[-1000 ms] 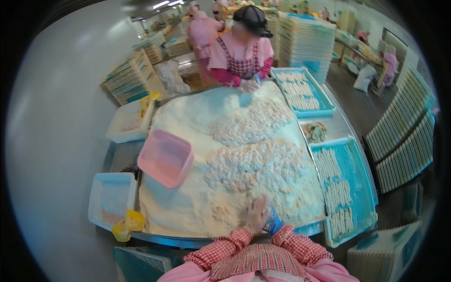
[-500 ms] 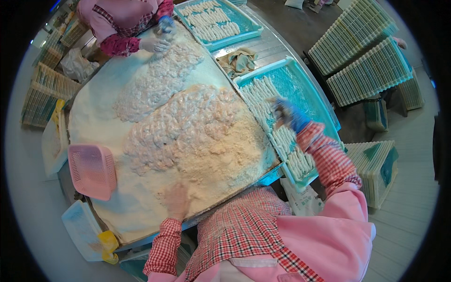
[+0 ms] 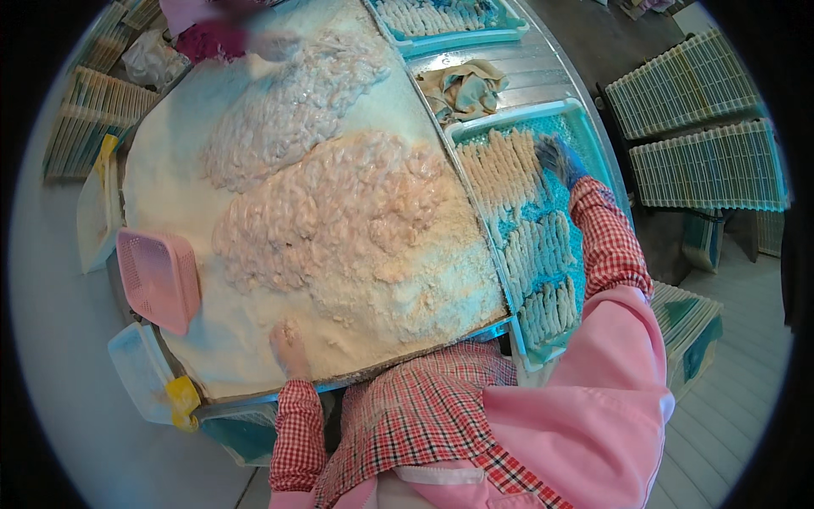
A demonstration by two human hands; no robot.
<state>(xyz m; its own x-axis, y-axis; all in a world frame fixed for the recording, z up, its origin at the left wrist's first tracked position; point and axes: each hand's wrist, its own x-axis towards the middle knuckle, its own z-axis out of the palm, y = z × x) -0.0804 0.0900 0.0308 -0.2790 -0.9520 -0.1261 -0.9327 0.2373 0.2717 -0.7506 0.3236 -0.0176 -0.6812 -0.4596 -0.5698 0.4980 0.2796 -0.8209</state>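
Note:
My left hand, dusted with pale powder, rests on the powder-covered table close to its near edge. Blur keeps me from telling how its fingers are bent. In a blue glove, my right hand reaches over the turquoise tray on the right. Its fingertips are at the right end of the far group of coated strips; whether a strip is between them I cannot make out. More strips lie in rows nearer me. Left of the tray is a large heap of wet, pinkish pieces, with loose crumbs beside it.
Beyond the heap lies a greyer pile, with a co-worker's blurred hand near it. A crumpled cloth and a second filled tray are farther back. The pink basket stands left; stacked trays stand right.
The whole view has shifted. My right hand has moved away from me along the tray to the far group of strips. My left hand has slid left across the powder.

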